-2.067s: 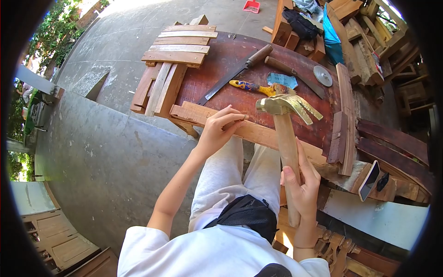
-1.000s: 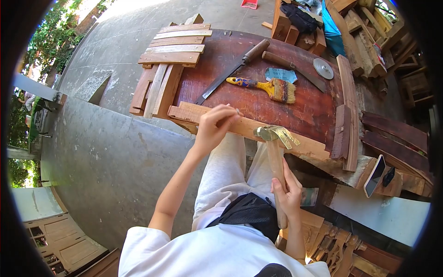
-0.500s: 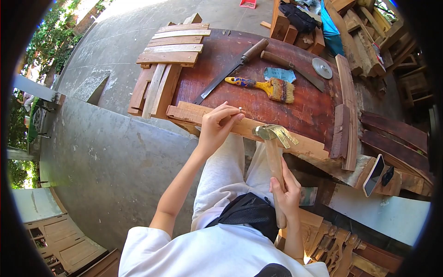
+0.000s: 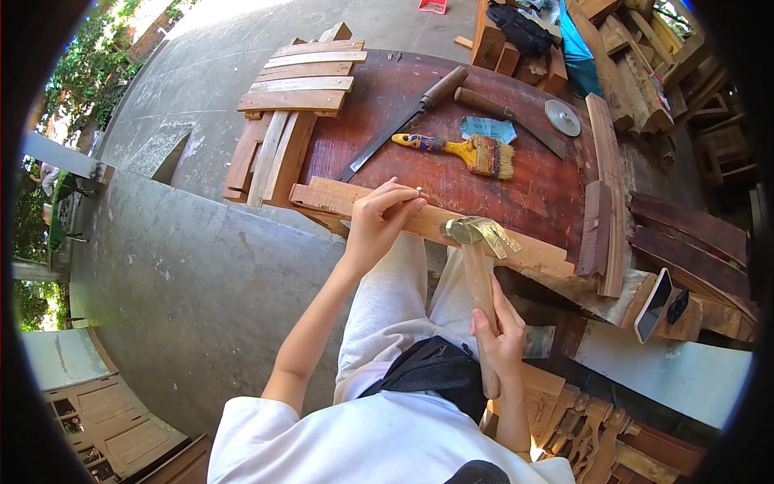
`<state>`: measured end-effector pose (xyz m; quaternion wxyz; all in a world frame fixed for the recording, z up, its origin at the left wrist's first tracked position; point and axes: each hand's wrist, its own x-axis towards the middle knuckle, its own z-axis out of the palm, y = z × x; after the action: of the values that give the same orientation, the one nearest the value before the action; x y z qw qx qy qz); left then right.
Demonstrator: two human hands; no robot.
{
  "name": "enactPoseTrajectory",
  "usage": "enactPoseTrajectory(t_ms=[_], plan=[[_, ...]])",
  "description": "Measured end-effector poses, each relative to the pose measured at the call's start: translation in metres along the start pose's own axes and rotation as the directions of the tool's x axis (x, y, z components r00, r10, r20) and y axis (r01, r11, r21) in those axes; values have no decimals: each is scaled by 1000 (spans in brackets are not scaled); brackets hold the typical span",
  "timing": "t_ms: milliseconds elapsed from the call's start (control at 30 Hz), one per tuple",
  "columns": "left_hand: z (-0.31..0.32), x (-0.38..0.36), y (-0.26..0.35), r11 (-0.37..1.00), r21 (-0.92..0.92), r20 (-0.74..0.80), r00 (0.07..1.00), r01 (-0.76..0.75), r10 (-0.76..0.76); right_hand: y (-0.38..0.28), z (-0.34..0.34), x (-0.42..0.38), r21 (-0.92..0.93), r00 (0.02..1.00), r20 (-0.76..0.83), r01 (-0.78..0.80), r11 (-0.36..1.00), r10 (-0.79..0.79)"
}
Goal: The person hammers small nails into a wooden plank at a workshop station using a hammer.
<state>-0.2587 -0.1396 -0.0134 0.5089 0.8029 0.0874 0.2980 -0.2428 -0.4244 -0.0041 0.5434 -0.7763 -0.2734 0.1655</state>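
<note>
My left hand (image 4: 382, 216) is closed in a pinch at the long wooden board (image 4: 528, 252) along the table's near edge. A nail (image 4: 419, 192) shows its pale head at the fingertips. In my right hand (image 4: 501, 335) is a claw hammer (image 4: 477, 282), gripped by its wooden handle. The brass-coloured head lies over the board, to the right of the nail and apart from it. Beyond the board lie a paintbrush (image 4: 463, 152) with a yellow handle and a hand saw (image 4: 395, 133).
The reddish-brown table (image 4: 363, 105) also bears a second wooden-handled blade (image 4: 516, 121), blue sandpaper (image 4: 488, 129), a metal disc (image 4: 562, 118) and a slatted wooden piece (image 4: 306, 77). A phone (image 4: 653, 306) stands at the right. Stacked timber (image 4: 629, 73) fills the back right.
</note>
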Motion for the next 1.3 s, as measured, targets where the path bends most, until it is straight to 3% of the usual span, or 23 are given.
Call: enactPoseTrajectory(t_ms=[1300], plan=[[2,0,-2,999,34,-8,1000,-24,24,1,0,0,-37,1000,-3,-2,999,2]])
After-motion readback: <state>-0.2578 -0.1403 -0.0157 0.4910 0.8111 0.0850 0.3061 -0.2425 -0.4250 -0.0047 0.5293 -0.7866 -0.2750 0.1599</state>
